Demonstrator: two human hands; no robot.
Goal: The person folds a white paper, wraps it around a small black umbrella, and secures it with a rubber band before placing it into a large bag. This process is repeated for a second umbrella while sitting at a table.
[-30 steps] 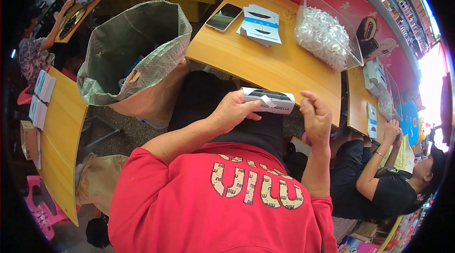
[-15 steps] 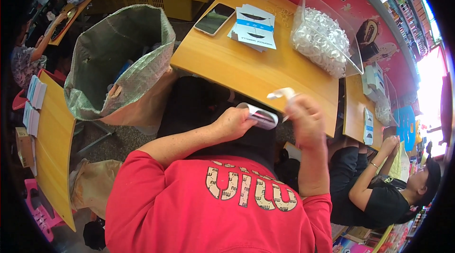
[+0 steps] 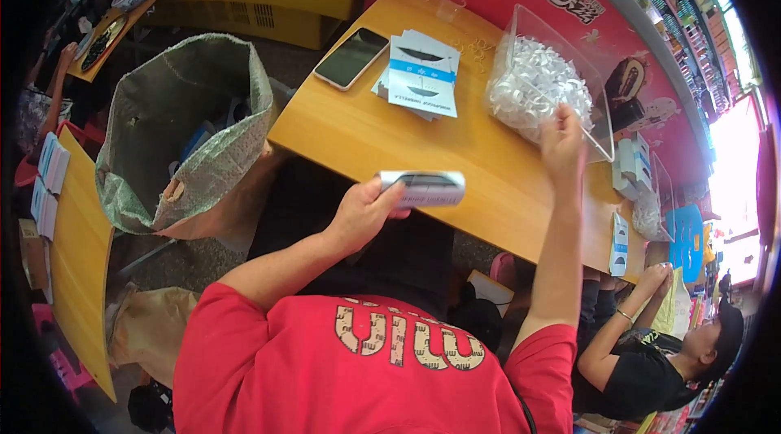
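One piece of paper is already curled into a paper roll [image 3: 427, 188], its printed umbrella facing outward. It is in the left hand [image 3: 360, 210], whose fingers are closed around its left end, just above the near edge of the tabletop [image 3: 480, 165]. No white strip can be made out around the roll, so the wrapping, judged from this view, looks unfinished. A stack of flat leaflets [image 3: 423, 76], beside the phone [image 3: 352, 58], remains unrolled, and the clear bin [image 3: 604, 129] is well filled with curled white strips [image 3: 537, 80].

The right hand [image 3: 563, 145] is at the near side of the bin, its fingers bent toward the strips — whether they grip one I cannot tell. What the large sack [image 3: 220, 153] at the left holds is mostly too dark to count.

Half a second ago, the right hand was beside the roll's right end with a curled white strip in its fingers; now it is well apart from the roll, up at the bin. The left hand keeps its grasp, but the roll, tilted then, now lies nearly level across the view. The leaflets and phone keep their places on the tabletop.
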